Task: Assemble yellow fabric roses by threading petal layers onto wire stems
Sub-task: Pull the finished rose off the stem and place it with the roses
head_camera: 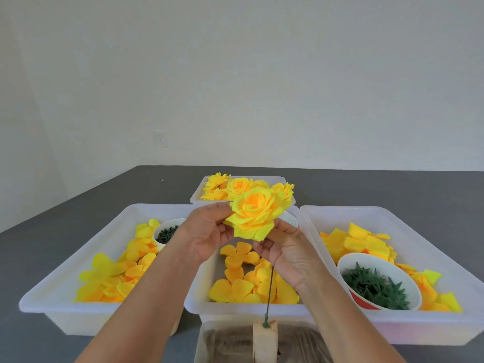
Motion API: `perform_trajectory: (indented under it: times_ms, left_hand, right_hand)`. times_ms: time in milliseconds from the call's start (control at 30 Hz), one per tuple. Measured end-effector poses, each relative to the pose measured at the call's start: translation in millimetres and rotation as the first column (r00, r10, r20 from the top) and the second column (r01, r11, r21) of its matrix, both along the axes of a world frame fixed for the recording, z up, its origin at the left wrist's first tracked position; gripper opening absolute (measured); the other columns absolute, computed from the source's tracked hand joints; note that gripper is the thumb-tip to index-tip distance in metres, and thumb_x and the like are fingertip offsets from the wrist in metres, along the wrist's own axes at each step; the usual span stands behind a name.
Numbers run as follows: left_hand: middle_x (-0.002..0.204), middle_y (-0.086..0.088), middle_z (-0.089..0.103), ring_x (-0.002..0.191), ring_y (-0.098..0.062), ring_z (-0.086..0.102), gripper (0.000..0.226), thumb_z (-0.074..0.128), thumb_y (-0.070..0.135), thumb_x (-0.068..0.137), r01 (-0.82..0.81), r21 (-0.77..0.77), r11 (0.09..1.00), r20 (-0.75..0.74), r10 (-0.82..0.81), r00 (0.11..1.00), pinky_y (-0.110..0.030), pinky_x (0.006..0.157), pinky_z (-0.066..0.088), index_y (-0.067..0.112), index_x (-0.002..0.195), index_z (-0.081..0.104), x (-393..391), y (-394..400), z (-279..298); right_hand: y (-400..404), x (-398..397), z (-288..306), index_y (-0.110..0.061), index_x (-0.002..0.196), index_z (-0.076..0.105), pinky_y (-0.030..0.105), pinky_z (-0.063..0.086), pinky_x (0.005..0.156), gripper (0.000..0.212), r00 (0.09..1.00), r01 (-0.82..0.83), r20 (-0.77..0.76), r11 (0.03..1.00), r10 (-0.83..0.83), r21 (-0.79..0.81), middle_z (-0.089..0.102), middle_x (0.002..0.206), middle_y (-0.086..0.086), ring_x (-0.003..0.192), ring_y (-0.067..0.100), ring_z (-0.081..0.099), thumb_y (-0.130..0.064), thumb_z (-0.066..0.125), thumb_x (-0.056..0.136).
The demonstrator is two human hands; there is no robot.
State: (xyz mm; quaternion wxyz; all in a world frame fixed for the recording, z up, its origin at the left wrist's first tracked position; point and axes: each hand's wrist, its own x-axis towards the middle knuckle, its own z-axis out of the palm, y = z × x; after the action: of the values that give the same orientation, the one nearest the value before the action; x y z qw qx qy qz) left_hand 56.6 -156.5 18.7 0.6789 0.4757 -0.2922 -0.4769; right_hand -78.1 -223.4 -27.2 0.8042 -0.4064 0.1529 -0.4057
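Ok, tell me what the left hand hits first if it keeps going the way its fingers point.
The left hand points right, fingers already at the rose; straight on it meets those petals first, then probably the right hand, though depth is unclear.

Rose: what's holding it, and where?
Both hands: left hand grips the rose at its outer petals; right hand pinches the wire stem just under the bloom.

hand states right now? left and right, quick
Left hand: holding the yellow rose by its petals' edge.
Right hand: pinching the green wire stem just under the rose.
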Motion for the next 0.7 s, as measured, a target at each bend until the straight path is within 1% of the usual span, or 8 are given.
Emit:
perform_trajectory:
  times_ms: [100,200,267,367,467,533,600,700]
  left_hand:
    - [0.082,-0.007,0.065,0.072,-0.018,0.059,0.011,0.057,0.007,0.088,0.007,-0.020,1.000,0.041,-0.007,0.999,-0.030,0.073,0.049,0.004,0.096,0.064,12,-7,-1]
    - [0.076,-0.005,0.068,0.065,-0.016,0.063,0.011,0.057,0.008,0.088,0.004,-0.038,0.999,0.038,-0.003,0.999,-0.026,0.061,0.055,0.004,0.094,0.065,20,-13,-1]
    - [0.069,-0.004,0.070,0.057,-0.014,0.065,0.010,0.056,0.006,0.089,-0.009,-0.048,0.999,0.004,0.009,1.000,-0.026,0.053,0.056,0.004,0.091,0.065,25,-19,-2]
    - [0.066,-0.003,0.070,0.054,-0.013,0.066,0.009,0.055,0.002,0.088,-0.051,-0.036,0.998,-0.028,0.050,0.998,-0.026,0.053,0.056,0.005,0.088,0.064,31,-29,-7]
    - [0.071,-0.004,0.068,0.055,-0.012,0.060,0.009,0.056,0.001,0.087,-0.102,-0.047,0.994,-0.054,0.100,0.994,-0.020,0.050,0.050,0.005,0.086,0.063,39,-40,-15]
    - [0.080,-0.004,0.060,0.055,-0.009,0.051,0.011,0.056,0.007,0.089,-0.111,-0.071,0.991,-0.105,0.103,0.989,-0.016,0.051,0.045,0.003,0.095,0.063,44,-46,-21]
    - [0.079,-0.004,0.054,0.047,-0.007,0.049,0.021,0.053,0.019,0.093,-0.093,-0.066,0.993,-0.166,0.081,0.983,-0.016,0.050,0.047,0.002,0.100,0.062,47,-50,-26]
    - [0.068,-0.006,0.056,0.047,-0.012,0.056,0.032,0.052,0.033,0.093,-0.028,0.043,0.999,-0.149,0.034,0.988,-0.017,0.041,0.046,0.006,0.080,0.062,47,-51,-29]
  right_hand:
    - [-7,3,0,-0.013,0.070,0.075,0.024,0.055,0.061,0.010,0.997,0.009,-0.069,0.980,-0.023,-0.200,0.072,0.072,0.005,0.063,0.014,0.066,-0.008,0.066,0.068]
    - [-12,10,-1,-0.014,0.078,0.075,0.023,0.055,0.065,0.010,0.984,0.035,-0.146,0.921,-0.099,-0.388,0.072,0.074,0.005,0.067,0.014,0.067,-0.016,0.069,0.071]
    - [-18,17,-4,-0.015,0.078,0.074,0.026,0.057,0.069,0.007,0.963,0.077,-0.193,0.878,-0.188,-0.473,0.072,0.072,0.005,0.068,0.014,0.067,-0.011,0.068,0.079]
    - [-27,24,-10,-0.023,0.075,0.074,0.024,0.057,0.071,0.023,0.942,0.099,-0.227,0.850,-0.247,-0.517,0.073,0.074,-0.002,0.072,0.011,0.069,-0.004,0.064,0.085]
    - [-33,27,-9,-0.022,0.078,0.072,0.013,0.052,0.065,0.024,0.940,0.085,-0.232,0.830,-0.250,-0.551,0.073,0.073,-0.009,0.072,0.004,0.069,-0.003,0.061,0.087]
    - [-39,29,-8,-0.022,0.077,0.072,0.013,0.052,0.064,0.022,0.946,0.098,-0.212,0.839,-0.245,-0.535,0.072,0.070,-0.008,0.069,0.003,0.068,-0.005,0.061,0.087]
    - [-46,30,-9,-0.022,0.080,0.072,0.015,0.053,0.067,0.018,0.944,0.108,-0.212,0.844,-0.252,-0.525,0.073,0.072,-0.008,0.069,0.004,0.067,-0.009,0.062,0.087]
    - [-53,30,-9,-0.016,0.085,0.071,0.015,0.052,0.068,0.011,0.948,0.103,-0.207,0.848,-0.242,-0.520,0.072,0.073,-0.008,0.070,0.002,0.066,-0.011,0.062,0.087]
